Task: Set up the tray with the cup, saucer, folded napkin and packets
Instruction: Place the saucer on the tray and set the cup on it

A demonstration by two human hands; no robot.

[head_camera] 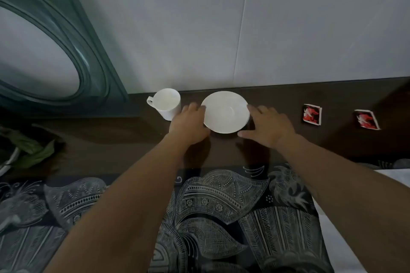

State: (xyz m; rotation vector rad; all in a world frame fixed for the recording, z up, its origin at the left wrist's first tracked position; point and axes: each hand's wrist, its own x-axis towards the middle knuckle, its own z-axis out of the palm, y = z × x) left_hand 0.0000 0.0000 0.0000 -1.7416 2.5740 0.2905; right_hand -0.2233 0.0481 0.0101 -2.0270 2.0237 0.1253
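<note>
Saucer (225, 111) on dark surface (133, 139), cup (167, 103) just left of it. Both hands, left hand (188, 125) & right hand (267, 127), relaxed-open, flanking saucer rim w/ fingertips touching. Lift level, even grip both sides; avoid bumping cup.

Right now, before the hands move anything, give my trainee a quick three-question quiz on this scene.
1. True or false: the cup stands on the saucer.
2. How many red packets lie on the dark table?
3. The left hand and right hand are: A) lifting the cup, B) on either side of the saucer, C) holding a packet.

Key: 1 false, the cup stands beside it, on the left. 2 two. 3 B.
</note>
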